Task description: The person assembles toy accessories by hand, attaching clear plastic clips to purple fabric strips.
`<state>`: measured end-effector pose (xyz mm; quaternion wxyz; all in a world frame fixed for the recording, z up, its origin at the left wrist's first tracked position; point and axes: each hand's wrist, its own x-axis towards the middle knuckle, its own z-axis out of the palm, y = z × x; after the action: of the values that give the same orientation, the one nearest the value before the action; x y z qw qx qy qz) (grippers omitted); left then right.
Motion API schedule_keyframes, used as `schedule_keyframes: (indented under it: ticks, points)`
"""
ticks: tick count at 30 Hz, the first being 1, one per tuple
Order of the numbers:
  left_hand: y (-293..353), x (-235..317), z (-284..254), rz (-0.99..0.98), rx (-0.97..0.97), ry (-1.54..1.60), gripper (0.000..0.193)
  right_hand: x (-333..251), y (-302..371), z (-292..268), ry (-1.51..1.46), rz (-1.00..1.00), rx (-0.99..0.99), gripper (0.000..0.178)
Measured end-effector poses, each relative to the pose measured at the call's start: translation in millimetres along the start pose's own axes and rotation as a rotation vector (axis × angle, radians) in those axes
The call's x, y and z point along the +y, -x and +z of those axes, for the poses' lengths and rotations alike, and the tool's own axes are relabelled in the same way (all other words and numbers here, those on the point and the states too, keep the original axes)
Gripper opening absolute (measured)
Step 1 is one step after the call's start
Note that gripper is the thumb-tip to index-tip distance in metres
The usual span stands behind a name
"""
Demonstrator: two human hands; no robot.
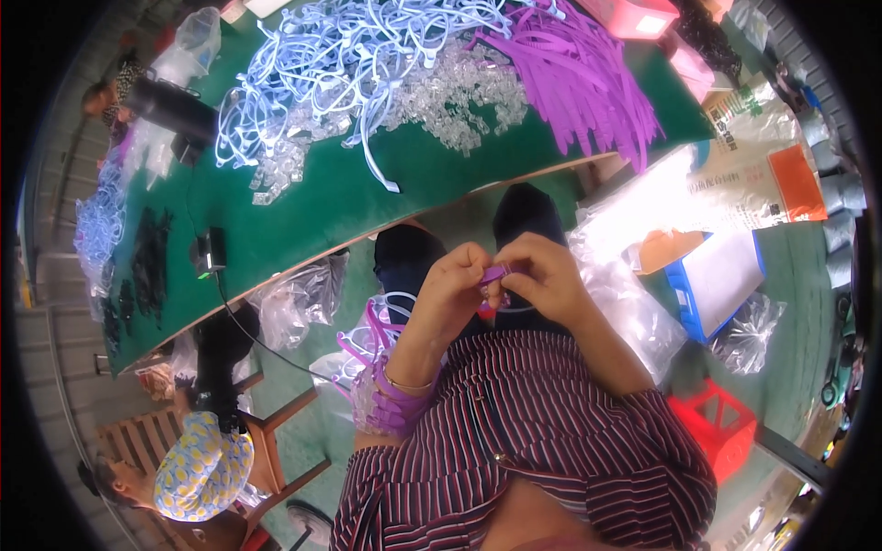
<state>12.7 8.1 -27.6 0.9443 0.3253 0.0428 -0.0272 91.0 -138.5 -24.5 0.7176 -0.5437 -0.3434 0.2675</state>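
In front of my lap both hands meet at a short stretch of purple strap. My left hand is closed, its fingertips pinching the strap from one side. My right hand pinches it from the other side with bent fingers. Whether a clear buckle sits between the fingertips I cannot make out. Looped over my left forearm hangs a bunch of purple straps, with pale blue parts among them. Ahead on the green table lie a heap of pale blue strap frames, clear plastic buckles and purple straps.
A black cylinder and a small black device with a cable stand at the table's left. Another person sits at lower left. To the right are a large printed sack, a blue-edged box and a red stool.
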Motion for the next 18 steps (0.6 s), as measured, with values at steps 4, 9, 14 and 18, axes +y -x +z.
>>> schedule_keyframes:
  ticks: [4, 9, 14, 18]
  points:
    - [2, 4, 1, 0.018, 0.008, -0.066, 0.012, 5, -2, 4, -0.156, -0.048, -0.002, 0.015]
    - [1, 4, -2, 0.01, 0.115, -0.295, 0.011, 0, -7, -4, 0.194, -0.064, 0.019, 0.017]
    - [2, 8, -2, -0.064, 0.103, -0.423, 0.016, -2, -11, -4, 0.6, -0.253, 0.045, 0.02]
    - [5, 13, 1, 0.0, 0.072, -0.565, 0.017, -7, -8, -7, 0.612, -0.219, 0.17, 0.011]
